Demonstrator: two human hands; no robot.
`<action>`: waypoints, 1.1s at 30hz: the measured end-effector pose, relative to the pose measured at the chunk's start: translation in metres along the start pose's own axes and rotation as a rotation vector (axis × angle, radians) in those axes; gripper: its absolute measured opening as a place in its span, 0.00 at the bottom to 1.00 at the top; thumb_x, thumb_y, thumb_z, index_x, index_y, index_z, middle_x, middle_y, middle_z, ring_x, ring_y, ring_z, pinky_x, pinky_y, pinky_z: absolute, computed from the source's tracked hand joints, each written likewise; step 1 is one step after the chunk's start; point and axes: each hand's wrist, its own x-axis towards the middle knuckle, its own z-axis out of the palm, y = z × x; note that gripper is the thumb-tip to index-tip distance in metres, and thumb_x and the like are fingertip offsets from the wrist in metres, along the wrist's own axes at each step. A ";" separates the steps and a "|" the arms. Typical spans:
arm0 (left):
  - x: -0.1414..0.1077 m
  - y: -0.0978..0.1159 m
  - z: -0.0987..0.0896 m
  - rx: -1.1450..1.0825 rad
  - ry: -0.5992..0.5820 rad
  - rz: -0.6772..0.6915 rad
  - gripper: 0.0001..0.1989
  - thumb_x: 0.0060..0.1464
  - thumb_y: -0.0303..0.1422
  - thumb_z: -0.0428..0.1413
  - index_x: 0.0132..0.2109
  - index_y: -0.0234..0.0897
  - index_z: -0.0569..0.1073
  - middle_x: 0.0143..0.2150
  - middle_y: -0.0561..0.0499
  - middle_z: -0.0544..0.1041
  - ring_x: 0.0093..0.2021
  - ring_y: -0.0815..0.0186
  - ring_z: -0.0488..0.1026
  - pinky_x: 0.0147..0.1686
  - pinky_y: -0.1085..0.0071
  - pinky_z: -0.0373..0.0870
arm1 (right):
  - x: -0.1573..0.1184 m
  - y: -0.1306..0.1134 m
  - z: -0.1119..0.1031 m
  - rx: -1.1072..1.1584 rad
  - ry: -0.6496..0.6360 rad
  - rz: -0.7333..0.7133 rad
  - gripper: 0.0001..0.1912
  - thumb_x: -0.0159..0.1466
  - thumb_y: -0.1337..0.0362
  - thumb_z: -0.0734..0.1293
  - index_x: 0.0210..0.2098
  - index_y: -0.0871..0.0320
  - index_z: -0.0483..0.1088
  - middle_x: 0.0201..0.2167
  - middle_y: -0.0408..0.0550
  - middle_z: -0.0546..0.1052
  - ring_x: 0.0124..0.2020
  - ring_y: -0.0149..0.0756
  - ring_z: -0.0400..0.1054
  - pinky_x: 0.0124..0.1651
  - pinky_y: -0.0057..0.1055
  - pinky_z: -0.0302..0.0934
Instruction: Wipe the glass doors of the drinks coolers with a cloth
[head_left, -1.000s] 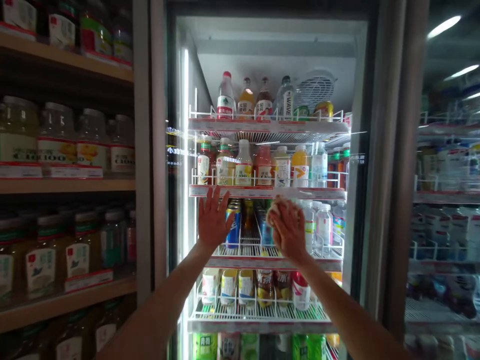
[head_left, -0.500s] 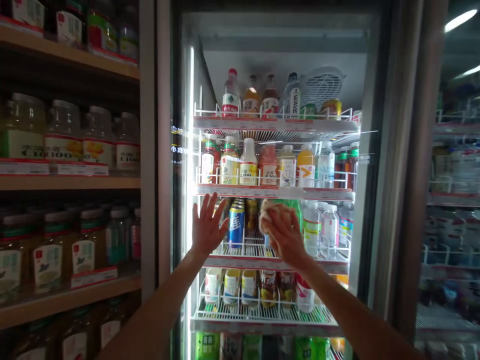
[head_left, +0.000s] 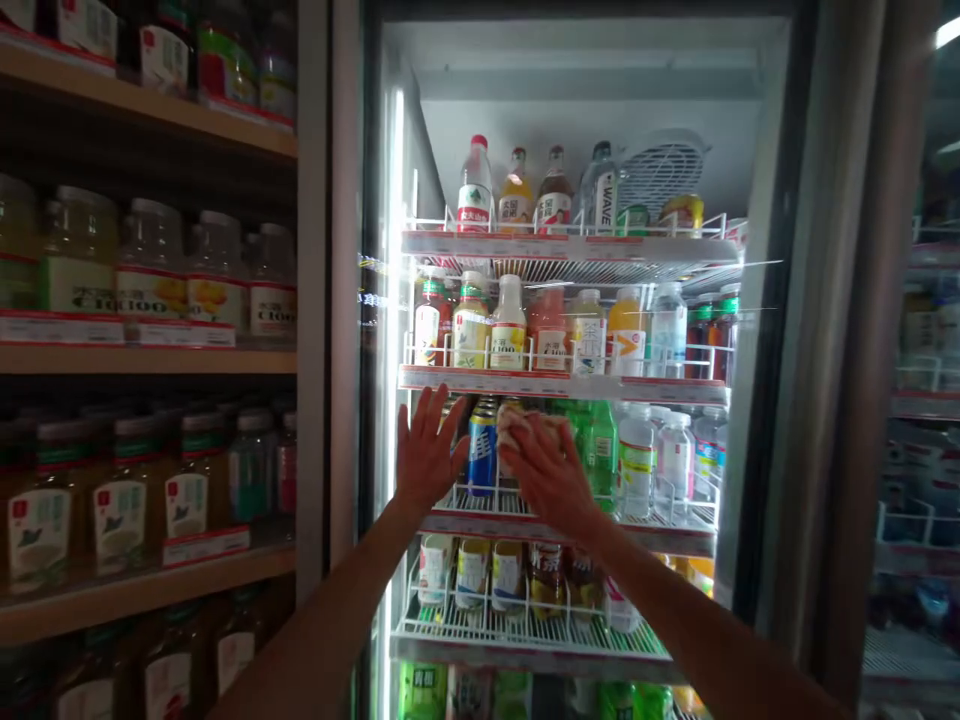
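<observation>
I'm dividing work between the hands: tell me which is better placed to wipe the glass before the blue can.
Probably the right hand: it holds the cloth, just right of the blue can. The left hand is also near, but spread open and holds nothing.

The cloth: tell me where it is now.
In the head view, the cloth is just right of centre, under the right hand, appearing between a blue can on its left and a green bottle on its right.
</observation>
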 end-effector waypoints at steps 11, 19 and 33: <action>0.000 0.000 0.000 -0.004 0.031 0.015 0.24 0.60 0.37 0.46 0.62 0.38 0.58 0.65 0.43 0.56 0.68 0.59 0.44 0.65 0.55 0.39 | -0.019 -0.002 -0.003 0.034 -0.075 -0.048 0.27 0.60 0.65 0.61 0.59 0.53 0.58 0.65 0.47 0.55 0.68 0.47 0.37 0.66 0.55 0.35; 0.001 0.001 -0.001 0.012 0.036 0.029 0.24 0.59 0.37 0.46 0.61 0.36 0.59 0.65 0.41 0.57 0.68 0.59 0.43 0.65 0.56 0.39 | -0.024 0.093 -0.030 -0.163 0.274 0.377 0.29 0.61 0.67 0.60 0.62 0.50 0.54 0.67 0.49 0.49 0.65 0.50 0.47 0.62 0.57 0.45; -0.020 0.022 0.004 -0.064 0.048 -0.074 0.29 0.59 0.34 0.46 0.66 0.38 0.48 0.68 0.42 0.48 0.68 0.57 0.41 0.64 0.52 0.39 | -0.057 0.064 -0.029 -0.122 0.164 0.347 0.25 0.61 0.67 0.59 0.59 0.53 0.59 0.66 0.52 0.51 0.66 0.49 0.44 0.63 0.56 0.42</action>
